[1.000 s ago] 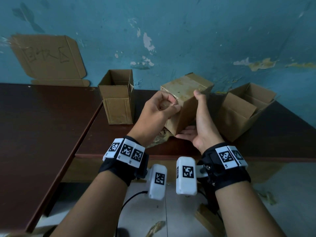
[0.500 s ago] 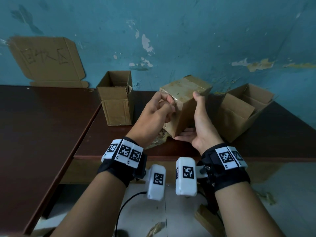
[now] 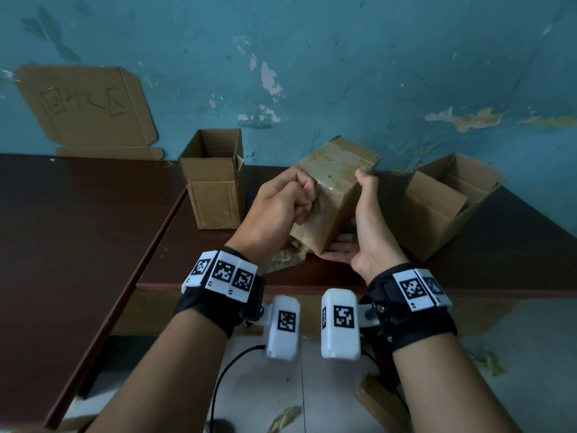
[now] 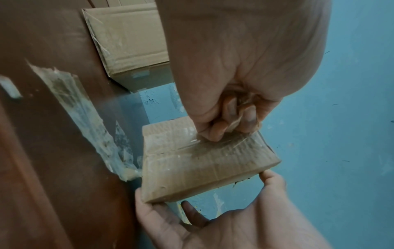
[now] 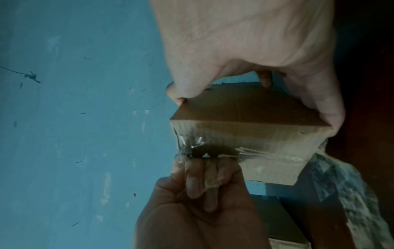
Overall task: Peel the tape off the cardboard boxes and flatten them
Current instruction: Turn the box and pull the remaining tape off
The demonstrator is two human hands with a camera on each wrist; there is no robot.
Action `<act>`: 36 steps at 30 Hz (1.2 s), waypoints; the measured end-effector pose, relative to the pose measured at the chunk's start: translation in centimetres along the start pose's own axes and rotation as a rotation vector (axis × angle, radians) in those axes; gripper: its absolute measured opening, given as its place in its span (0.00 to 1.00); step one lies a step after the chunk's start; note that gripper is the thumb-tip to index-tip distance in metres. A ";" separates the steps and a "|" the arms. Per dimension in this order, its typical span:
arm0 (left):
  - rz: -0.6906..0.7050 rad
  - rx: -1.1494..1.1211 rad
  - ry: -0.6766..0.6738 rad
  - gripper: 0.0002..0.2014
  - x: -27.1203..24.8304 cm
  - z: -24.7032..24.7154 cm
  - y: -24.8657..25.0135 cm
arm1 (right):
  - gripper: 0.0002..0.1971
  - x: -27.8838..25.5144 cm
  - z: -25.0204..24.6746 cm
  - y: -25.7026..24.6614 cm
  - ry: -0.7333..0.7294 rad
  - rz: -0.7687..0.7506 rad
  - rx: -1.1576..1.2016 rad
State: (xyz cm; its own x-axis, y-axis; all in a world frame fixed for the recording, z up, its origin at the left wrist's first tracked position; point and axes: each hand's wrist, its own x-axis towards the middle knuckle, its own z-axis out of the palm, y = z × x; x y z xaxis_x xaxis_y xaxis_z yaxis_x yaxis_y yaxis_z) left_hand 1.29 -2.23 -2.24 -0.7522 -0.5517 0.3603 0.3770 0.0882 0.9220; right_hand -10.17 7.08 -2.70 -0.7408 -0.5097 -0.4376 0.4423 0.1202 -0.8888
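1. A peeling teal wall [image 3: 343, 57] backs two dark brown tables [image 3: 78, 245]; a flattened cardboard sheet [image 3: 87, 110] with handwriting leans against the wall at far left.
2. The left hand [image 3: 281, 204] is clenched round a strip of clear tape [image 4: 215, 143], fingers and thumb pinching it where it lifts from the seam on the near-left face of the small sealed box [image 3: 331, 195].
3. The right hand [image 3: 359, 232] grasps that box from the right; its thumb lies on the upper edge and its fingers cup the underside, so the box is tilted and held up off the table.
4. A crumpled wad of peeled tape [image 3: 287, 260] lies on the table just under the hands; a loose strip also shows in the left wrist view.
5. To the left stands an open upright box [image 3: 212, 182], its flaps up and still in shape; to the right an open box [image 3: 449, 207] lies tipped over, also unflattened.
6. My judgement: early to middle; some tape is already off, the held box is mid-peel with tape still across its seam; flattening of all three boxes remains.
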 end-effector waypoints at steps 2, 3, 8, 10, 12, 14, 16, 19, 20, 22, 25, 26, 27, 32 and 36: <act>0.004 -0.004 0.013 0.08 0.0 0.0 0.1 | 0.64 -0.1 -0.1 0.0 -0.015 -0.005 -0.001; 0.002 -0.012 0.019 0.07 0.0 0.1 0.2 | 0.62 -0.1 -0.2 0.0 -0.021 -0.011 0.001; -0.004 -0.036 0.064 0.06 0.0 0.2 0.3 | 0.58 -0.3 -0.4 -0.1 -0.024 -0.025 -0.015; 0.003 -0.046 0.079 0.06 0.0 0.2 0.3 | 0.58 -0.4 -0.4 -0.1 -0.031 -0.021 -0.010; 0.009 -0.068 0.094 0.07 0.0 0.2 0.4 | 0.55 -0.5 -0.4 -0.2 -0.043 -0.021 0.001; 0.015 -0.092 0.106 0.07 0.0 0.2 0.3 | 0.53 -0.5 -0.4 -0.3 -0.053 -0.014 0.018; 0.024 -0.102 0.125 0.08 -0.1 0.1 0.3 | 0.52 -0.5 -0.5 -0.4 -0.053 -0.017 0.032; 0.027 -0.121 0.167 0.07 -0.2 -0.1 0.6 | 0.52 -0.3 -0.8 -0.5 -0.079 0.001 0.085; 0.021 -0.143 0.186 0.06 -0.3 -0.3 0.7 | 0.54 -0.2 -0.9 -0.5 -0.073 0.005 0.083; 0.010 -0.188 0.211 0.04 -0.3 -0.6 0.7 | 0.57 0.1 -1.1 -0.7 -0.043 -0.003 0.065; -0.025 -0.147 0.260 0.02 -0.2 -0.8 0.6 | 0.60 0.5 -1.5 -0.8 -0.043 -0.009 0.092; -0.031 -0.104 0.292 0.03 -0.1 -0.9 0.5 | 0.61 0.5 -1.6 -0.9 -0.040 -0.011 0.107; -0.032 -0.064 0.332 0.04 0.0 -0.9 0.4 | 0.62 0.6 -1.7 -0.9 -0.033 -0.011 0.115; -0.083 -0.001 0.501 0.21 0.1 -1.0 -0.1 | 0.61 0.7 -2.0 -1.0 -0.053 -0.012 0.104; -0.059 0.008 0.527 0.31 0.3 -1.1 -0.3 | 0.60 0.5 -1.9 -0.7 -0.069 -0.012 0.066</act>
State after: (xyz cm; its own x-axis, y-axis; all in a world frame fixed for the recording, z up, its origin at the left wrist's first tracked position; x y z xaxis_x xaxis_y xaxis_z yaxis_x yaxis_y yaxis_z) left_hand 1.56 -3.37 -2.59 -0.3973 -0.8978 0.1898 0.3365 0.0499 0.9404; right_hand -11.83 8.34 -2.53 -0.7110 -0.5684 -0.4141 0.4671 0.0585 -0.8823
